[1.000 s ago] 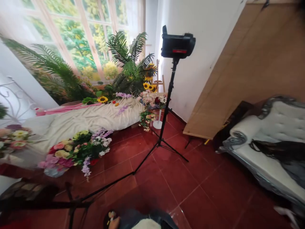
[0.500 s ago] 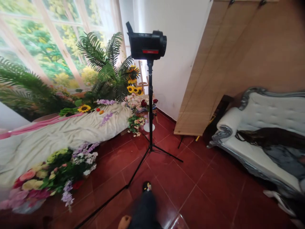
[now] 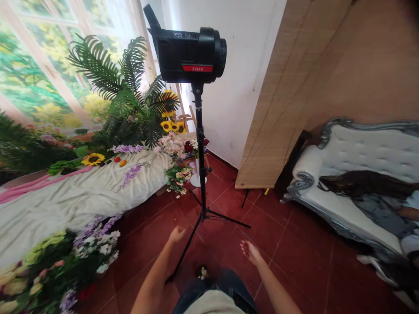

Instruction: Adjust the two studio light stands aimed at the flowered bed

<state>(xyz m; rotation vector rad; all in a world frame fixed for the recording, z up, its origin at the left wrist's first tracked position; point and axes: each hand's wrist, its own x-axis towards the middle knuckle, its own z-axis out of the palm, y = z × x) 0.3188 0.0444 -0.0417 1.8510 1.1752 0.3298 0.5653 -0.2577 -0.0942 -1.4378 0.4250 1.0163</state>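
Observation:
A black studio light (image 3: 188, 56) with a red ZHEYU label sits on top of a light stand (image 3: 202, 174) in front of me. Its tripod legs spread over the floor. To the left of the stand, my left hand (image 3: 176, 234) is raised, apart from the pole, its loosely bent fingers partly turned from view and holding nothing I can see. My right hand (image 3: 250, 252) is to the right of the stand, palm upward, its fingers half curled and apart, with nothing in it. Neither hand touches the stand.
At left, a cream cloth (image 3: 137, 174) bears a sunflower, fruit and purple blossoms. Artificial flowers (image 3: 65, 261) crowd its near side. Palm leaves (image 3: 127, 87) rise behind. A bamboo blind (image 3: 262, 131) hangs by the wall. On the right, someone lies on a white tufted sofa (image 3: 360, 148).
I have come closer to the light, which looks larger. Both my forearms have risen into view on either side of the stand; before, only one hand showed low at the bottom edge.

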